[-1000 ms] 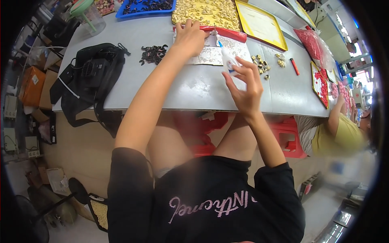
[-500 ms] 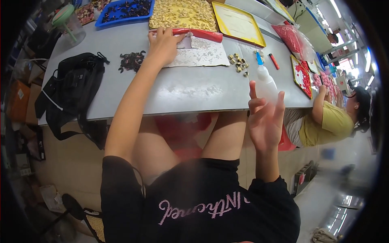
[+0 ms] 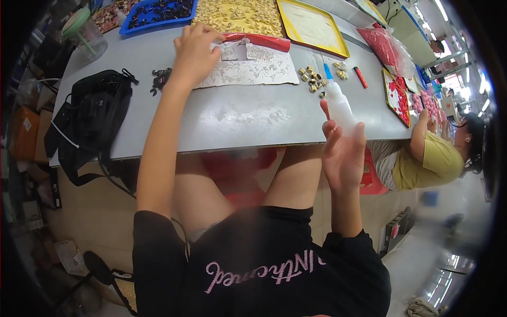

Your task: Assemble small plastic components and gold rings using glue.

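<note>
Head view: left hand [image 3: 194, 48] lies flat on the pale patterned sheet [image 3: 248, 71] at the far side of the grey table [image 3: 232, 119], fingers spread, gripping nothing. Right hand [image 3: 343, 153] is raised near the table's edge w/ a white squeeze bottle [image 3: 338, 108] — fingers loosely round its base. Looks like a gluing step; next likely needs the nozzle aimed at the sheet. Bottle base hidden, so grip firmness unclear.

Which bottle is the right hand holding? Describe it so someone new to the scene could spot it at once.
Start at the long grey table and follow its near edge toward the person's right. There the right hand is raised, gripping a small white squeeze bottle near its base. Its blue pointed nozzle sets it apart from the little gold pieces and the red marker lying beyond.
</note>
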A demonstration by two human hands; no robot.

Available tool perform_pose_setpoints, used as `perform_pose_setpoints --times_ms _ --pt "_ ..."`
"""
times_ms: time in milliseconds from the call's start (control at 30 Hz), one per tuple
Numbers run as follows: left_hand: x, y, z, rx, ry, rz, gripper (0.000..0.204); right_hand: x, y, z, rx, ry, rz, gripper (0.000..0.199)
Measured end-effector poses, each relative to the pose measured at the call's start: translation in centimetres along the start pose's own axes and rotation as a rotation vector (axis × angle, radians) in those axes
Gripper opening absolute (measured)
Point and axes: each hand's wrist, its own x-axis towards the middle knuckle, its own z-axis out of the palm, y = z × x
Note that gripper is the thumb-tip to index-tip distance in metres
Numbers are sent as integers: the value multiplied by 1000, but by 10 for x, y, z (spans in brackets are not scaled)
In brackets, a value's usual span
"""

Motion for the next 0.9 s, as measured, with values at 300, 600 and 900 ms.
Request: perform_pose_setpoints --times_ms 300,600,900 --pt "-86 -3 -50 -37 -50 -207 26 17 6 -41 -217 86 49 27" --pt "-95 -6 -46 -91 188 -251 19 23 25 -52 -268 109 79 19" --pt "-120 -17 -35 -151 267 -358 18 17 23 -69 -206 98 6 19"
